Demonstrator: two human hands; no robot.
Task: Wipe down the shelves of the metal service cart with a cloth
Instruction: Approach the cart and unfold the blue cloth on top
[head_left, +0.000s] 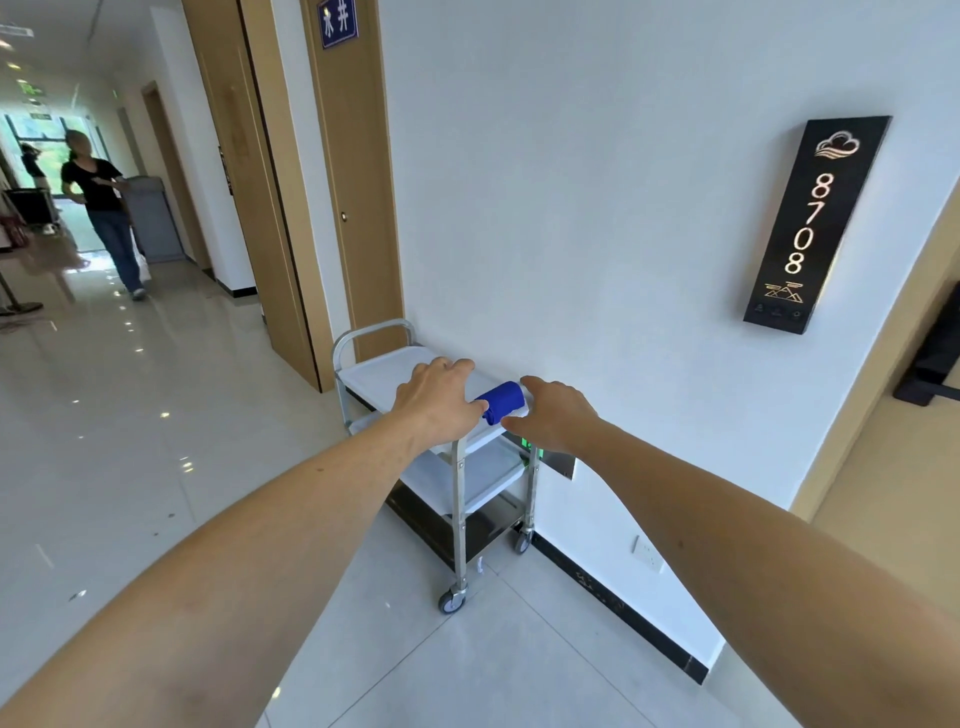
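In a tiled corridor, the metal cart (457, 483) stands beside the white wall (597, 208). We place our left hand (436, 397) and right hand (558, 413), fingers relaxed, flanking the rolled blue cloth (503, 401) on the top shelf (379, 374); contact apparently limited to the left thumb.

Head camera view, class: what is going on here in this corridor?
A person reaches both arms toward a metal service cart parked against the wall. A rolled blue cloth lies at the near end of its top shelf. The left hand and right hand flank the cloth with relaxed fingers, neither gripping it. Wiping has not visibly begun.
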